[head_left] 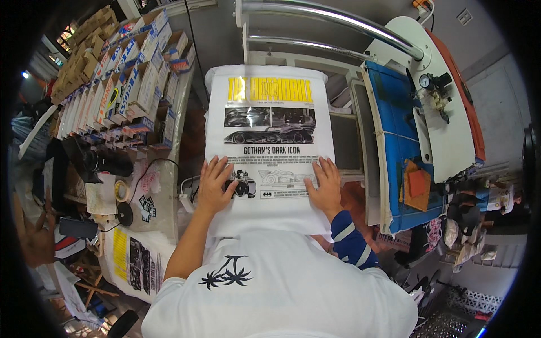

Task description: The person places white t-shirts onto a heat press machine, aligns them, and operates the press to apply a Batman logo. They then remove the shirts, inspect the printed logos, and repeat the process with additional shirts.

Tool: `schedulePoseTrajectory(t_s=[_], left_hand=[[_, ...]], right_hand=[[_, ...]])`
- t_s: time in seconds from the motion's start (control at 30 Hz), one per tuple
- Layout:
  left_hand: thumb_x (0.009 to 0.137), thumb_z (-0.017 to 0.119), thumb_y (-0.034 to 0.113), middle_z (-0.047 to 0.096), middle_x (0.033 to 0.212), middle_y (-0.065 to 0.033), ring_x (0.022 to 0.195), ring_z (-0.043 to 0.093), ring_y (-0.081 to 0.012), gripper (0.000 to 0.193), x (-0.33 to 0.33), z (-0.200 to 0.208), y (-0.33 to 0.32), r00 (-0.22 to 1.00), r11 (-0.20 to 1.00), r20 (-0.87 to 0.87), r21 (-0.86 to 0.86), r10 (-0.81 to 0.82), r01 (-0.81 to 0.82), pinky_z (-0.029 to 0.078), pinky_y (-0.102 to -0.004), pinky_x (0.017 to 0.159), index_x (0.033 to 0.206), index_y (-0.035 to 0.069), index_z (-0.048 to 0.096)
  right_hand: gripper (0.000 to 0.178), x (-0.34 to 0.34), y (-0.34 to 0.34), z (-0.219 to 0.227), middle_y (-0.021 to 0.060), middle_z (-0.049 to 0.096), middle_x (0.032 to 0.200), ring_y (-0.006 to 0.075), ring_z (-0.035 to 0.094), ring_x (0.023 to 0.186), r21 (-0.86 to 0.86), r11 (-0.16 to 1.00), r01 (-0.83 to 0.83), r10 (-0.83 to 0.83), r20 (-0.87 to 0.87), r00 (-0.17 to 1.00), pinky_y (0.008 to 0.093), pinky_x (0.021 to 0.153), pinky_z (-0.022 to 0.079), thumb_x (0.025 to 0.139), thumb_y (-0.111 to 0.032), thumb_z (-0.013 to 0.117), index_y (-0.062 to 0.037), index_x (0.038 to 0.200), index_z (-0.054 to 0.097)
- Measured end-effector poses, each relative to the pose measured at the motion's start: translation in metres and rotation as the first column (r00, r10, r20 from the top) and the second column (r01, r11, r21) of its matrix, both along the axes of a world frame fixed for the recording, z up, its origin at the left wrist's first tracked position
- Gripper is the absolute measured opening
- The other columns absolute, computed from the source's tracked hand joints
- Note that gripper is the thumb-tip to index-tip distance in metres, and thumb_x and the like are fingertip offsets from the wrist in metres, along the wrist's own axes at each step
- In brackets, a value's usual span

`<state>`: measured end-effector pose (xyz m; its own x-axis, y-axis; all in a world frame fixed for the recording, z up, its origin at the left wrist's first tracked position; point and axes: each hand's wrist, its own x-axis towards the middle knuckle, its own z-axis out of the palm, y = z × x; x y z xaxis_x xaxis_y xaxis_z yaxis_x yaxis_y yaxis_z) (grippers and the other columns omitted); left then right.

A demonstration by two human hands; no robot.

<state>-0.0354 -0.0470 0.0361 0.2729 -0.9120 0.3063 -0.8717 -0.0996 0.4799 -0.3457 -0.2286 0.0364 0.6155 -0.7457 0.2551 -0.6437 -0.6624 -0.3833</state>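
Note:
A white T-shirt (220,101) lies spread over a flat platform in front of me. On it is a large printed design (271,138) with a yellow heading, dark car pictures and a line drawing; its upper part shines like film, but I cannot tell if a loose sheet lies there. My left hand (215,183) rests flat on the left side of the design's lower part, fingers spread. On the opposite side, my right hand (326,187) lies flat with fingers apart, its thumb over the line drawing. Neither hand grips anything.
At right stands a machine head (453,135) with a pressure gauge (425,81) and a blue board (389,141). Chrome bars (338,25) cross the far side. Leftward are stacked boxes (127,90), a tape roll (121,190) and another printed white cloth (135,265).

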Motion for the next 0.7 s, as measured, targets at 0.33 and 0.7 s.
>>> schedulePoseTrajectory(t_s=[0.33,0.7], left_hand=[[0.083,0.074,0.026,0.051,0.149,-0.0122,0.143,0.038,-0.0360,0.052,-0.0018,0.0013,0.0022,1.000,0.999,0.028,0.037,0.012,-0.013,0.022,-0.0542,0.120,0.130,0.007,0.064],[0.083,0.073,0.025,0.049,0.149,-0.0162,0.143,0.038,-0.0366,0.053,-0.0024,0.0015,-0.0010,0.999,1.000,0.037,0.023,0.009,-0.010,0.022,-0.0518,0.120,0.131,0.006,0.063]], right_hand=[[0.047,0.0005,0.0016,0.0018,0.0143,0.051,0.147,0.0385,0.036,0.142,0.001,1.000,-0.021,0.021,0.034,0.999,0.0527,0.114,0.031,0.086,-0.030,0.070,-0.0063,0.126,0.064],[0.044,-0.0015,0.0013,-0.0010,0.0135,0.053,0.144,0.0385,0.037,0.141,-0.012,1.000,-0.013,0.014,0.048,0.999,0.0528,0.114,0.031,0.086,-0.030,0.070,-0.0065,0.123,0.066]])
